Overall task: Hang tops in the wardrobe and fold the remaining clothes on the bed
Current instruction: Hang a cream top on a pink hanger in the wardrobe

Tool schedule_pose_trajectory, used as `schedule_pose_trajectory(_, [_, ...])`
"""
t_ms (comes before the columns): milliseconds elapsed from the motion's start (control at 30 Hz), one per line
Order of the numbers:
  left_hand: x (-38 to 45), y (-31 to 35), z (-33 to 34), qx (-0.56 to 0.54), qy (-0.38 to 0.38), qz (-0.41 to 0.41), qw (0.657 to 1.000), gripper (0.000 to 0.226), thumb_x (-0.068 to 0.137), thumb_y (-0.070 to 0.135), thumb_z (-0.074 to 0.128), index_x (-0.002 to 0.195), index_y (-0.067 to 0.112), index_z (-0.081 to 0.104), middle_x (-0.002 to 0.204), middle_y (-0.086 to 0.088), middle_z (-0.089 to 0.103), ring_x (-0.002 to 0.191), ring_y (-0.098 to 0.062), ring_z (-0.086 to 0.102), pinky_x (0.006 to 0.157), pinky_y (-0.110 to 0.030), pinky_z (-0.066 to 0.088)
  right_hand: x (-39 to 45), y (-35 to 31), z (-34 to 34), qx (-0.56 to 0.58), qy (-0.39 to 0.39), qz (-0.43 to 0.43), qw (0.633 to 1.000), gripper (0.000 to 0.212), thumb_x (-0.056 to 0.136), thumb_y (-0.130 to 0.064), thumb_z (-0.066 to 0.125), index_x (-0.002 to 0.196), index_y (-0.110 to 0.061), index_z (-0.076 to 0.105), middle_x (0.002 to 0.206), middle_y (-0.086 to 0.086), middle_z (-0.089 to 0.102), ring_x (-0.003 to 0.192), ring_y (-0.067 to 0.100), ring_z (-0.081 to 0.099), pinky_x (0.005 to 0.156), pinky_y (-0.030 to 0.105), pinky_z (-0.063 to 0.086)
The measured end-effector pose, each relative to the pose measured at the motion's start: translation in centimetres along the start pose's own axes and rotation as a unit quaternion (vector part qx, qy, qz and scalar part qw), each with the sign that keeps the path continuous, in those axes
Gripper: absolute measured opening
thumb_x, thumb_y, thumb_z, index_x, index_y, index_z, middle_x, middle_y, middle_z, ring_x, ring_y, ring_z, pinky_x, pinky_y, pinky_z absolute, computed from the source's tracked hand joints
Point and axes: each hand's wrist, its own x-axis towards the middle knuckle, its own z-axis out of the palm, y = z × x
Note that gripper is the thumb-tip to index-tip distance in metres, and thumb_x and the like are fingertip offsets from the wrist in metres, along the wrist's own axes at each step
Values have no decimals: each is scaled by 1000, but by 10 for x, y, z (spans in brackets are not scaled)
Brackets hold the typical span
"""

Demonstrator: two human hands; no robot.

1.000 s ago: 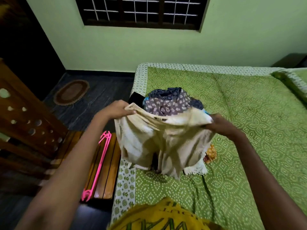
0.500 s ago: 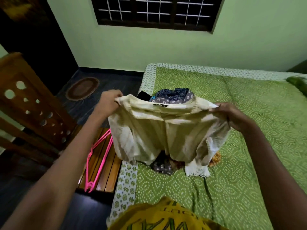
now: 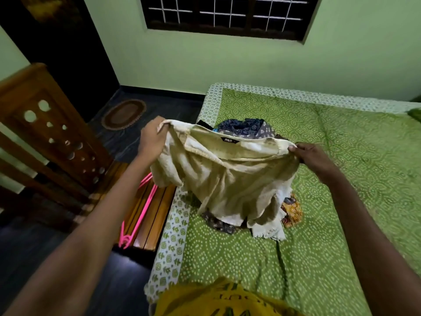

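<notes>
Green walls and a barred window back the bed (image 3: 341,156), where your left hand (image 3: 151,139) and right hand (image 3: 315,157) each pinch a shoulder of the cream top (image 3: 227,179), held up over the heaped clothes (image 3: 246,127). Keep the shoulders level and the collar taut, then reach for the pink hangers (image 3: 139,215) on the wooden bench (image 3: 159,213) beside the bed.
</notes>
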Motion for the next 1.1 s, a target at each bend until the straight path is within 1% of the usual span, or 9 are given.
schedule_pose_trajectory(133, [-17, 0, -1, 16, 7, 6, 1000, 21, 98, 11, 44, 100, -1, 61, 94, -13, 60, 89, -21, 53, 68, -21, 29, 3, 18, 16, -67, 11, -8, 998, 29, 100, -17, 44, 96, 8, 57, 86, 18, 55, 82, 20, 47, 66, 29, 35])
schedule_pose_trajectory(267, [-49, -5, 3, 5, -2, -48, 999, 19, 99, 11, 41, 92, 3, 57, 85, -7, 53, 82, -17, 49, 63, -25, 26, -11, 38, 32, -20, 4, 22, 1000, 33, 101, -19, 40, 121, 3, 54, 113, 8, 52, 108, 20, 46, 95, 34, 38])
schedule_pose_trajectory(367, [-71, -16, 6, -43, -124, -132, 983, 20, 99, 12, 42, 82, 9, 52, 80, -7, 51, 83, -19, 47, 64, -26, 27, -16, 61, 31, -24, -73, 65, 995, 25, 100, -16, 43, 105, 0, 62, 102, 14, 62, 95, 23, 56, 84, 32, 45])
schedule_pose_trajectory(500, [-96, -31, -2, 53, -470, -260, 842, 19, 96, 19, 52, 95, 2, 62, 83, -5, 58, 74, -16, 54, 62, -20, 42, -27, 88, 21, -154, -327, 218, 907, 23, 81, -31, 65, 91, -11, 61, 74, 4, 53, 62, 14, 45, 51, 25, 33])
schedule_pose_trajectory(633, [-106, -25, 0, 82, -624, -382, 677, 15, 93, 14, 54, 94, 3, 65, 82, -4, 72, 70, -15, 67, 63, -25, 54, -21, 111, 5, -187, -454, 330, 806, 50, 52, -39, 79, 92, -13, 66, 79, 9, 64, 54, 14, 58, 47, 21, 41])
schedule_pose_trajectory(733, [-103, -42, 16, 72, -564, -365, 737, 13, 92, 18, 57, 92, 8, 66, 89, -9, 68, 79, -20, 63, 82, -34, 51, -18, 105, 3, -178, -456, 323, 810, 24, 75, -28, 76, 90, -14, 63, 66, 1, 62, 49, 11, 55, 42, 19, 42])
schedule_pose_trajectory(800, [-104, -50, 31, 109, -512, -304, 796, 13, 92, 22, 59, 89, 10, 60, 86, -10, 57, 73, -17, 52, 70, -30, 46, -11, 107, 6, -228, -404, 300, 833, 10, 89, -17, 64, 82, -15, 57, 56, -4, 52, 47, 6, 48, 40, 19, 42])
schedule_pose_trajectory(1000, [-108, -53, 81, 254, -416, -215, 846, 40, 93, 19, 58, 57, 11, 42, 61, -7, 40, 58, -18, 46, 55, -29, 30, 27, 123, 21, -385, -331, 241, 827, 35, 94, -12, 53, 60, -12, 43, 46, 2, 45, 39, 9, 33, 38, 15, 26])
schedule_pose_trajectory(1100, [-99, -45, 102, 81, -225, -264, 934, 11, 94, 8, 53, 92, 3, 62, 82, -20, 58, 72, -26, 65, 61, -35, 46, 52, 119, 27, -378, -161, 176, 894, 21, 90, -13, 56, 70, -8, 57, 76, 16, 60, 64, 20, 57, 57, 23, 46])
